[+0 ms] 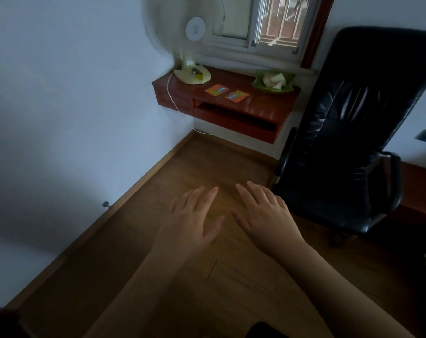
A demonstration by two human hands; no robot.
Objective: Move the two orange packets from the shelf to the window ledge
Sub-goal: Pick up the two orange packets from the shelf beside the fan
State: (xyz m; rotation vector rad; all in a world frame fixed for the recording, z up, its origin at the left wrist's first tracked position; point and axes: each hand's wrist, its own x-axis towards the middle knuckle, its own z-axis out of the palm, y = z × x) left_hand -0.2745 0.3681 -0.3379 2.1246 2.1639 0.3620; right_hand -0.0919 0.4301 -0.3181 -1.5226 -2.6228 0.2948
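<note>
Your left hand [194, 215] and right hand [263, 211] hang side by side, palms down, over the wooden floor [207, 167], well short of the shelf [268, 108]. Fingers of both are spread wide and hold nothing; thumbs point toward each other, apart.

The red-brown shelf is fixed in the corner, right under the window [263, 23]. Both orange packets lie flat on the shelf top: one packet [217, 90] toward the shelf's middle, the other packet [237, 96] just beside it on the right, not touching.

On the shelf's left end stands a white fan [192, 74], its cord [171, 98] trailing down over the shelf's front. On the shelf's right end sits a green tissue holder [273, 80]. The window ledge [246, 62] runs just behind the shelf. A black office chair [353, 118] stands right of the shelf, its back close to the shelf's right end.
</note>
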